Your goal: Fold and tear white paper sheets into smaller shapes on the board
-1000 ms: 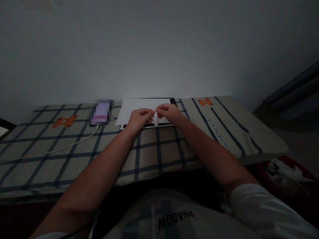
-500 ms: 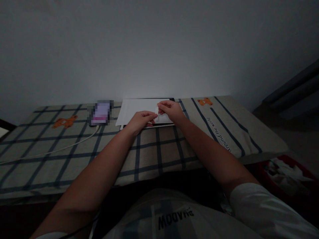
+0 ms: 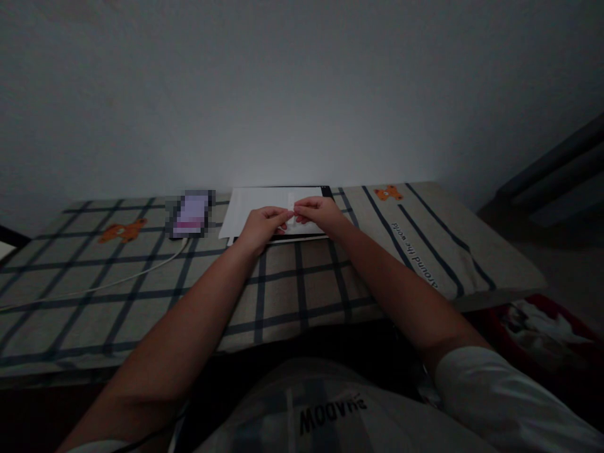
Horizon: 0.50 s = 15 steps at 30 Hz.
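Observation:
Both hands are close together over a white paper sheet (image 3: 257,200) that lies on a dark, flat, tablet-like thing (image 3: 326,190). Between them is a narrow white strip (image 3: 290,202), which looks like folded paper; its exact kind is hard to tell in the dim light. My left hand (image 3: 267,223) is closed, thumb and forefinger pinching the strip from the left. From the right, my right hand (image 3: 318,212) pinches it with bent fingers. The fingertips nearly meet and cover part of the strip.
A phone (image 3: 191,214) with a lit, blurred screen lies to the left, a white cable (image 3: 155,267) running from it. The checked cloth (image 3: 302,296) covers the table, which stands against a grey wall (image 3: 302,94). A red bin (image 3: 495,314) with crumpled white stuff stands at lower right.
My right hand has come slightly down and left, its fingertips nearer those of my left hand. The white strip has shifted a little left and up between them.

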Tool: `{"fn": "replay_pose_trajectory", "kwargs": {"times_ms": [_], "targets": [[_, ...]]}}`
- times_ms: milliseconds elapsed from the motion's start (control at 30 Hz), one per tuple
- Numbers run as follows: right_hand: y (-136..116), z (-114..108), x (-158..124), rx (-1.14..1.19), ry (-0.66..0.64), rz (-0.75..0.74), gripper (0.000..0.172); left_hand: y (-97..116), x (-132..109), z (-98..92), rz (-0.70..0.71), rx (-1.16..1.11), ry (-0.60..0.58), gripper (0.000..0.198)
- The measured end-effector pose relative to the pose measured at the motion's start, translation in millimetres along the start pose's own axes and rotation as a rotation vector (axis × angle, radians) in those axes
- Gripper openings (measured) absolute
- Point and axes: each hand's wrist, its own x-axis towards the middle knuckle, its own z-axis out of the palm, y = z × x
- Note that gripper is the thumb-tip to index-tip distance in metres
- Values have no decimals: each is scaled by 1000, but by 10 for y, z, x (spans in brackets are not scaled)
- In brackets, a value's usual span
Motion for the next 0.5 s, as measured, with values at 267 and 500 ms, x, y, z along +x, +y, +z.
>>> {"fn": "replay_pose_trajectory", "kwargs": {"times_ms": [267, 500], "targets": [[40, -18, 26, -50, -21, -87, 22, 52, -37, 24, -21, -49, -19, 32], [62, -5, 43, -42, -56, -146, 22, 44, -27, 12, -34, -42, -15, 28]]}}
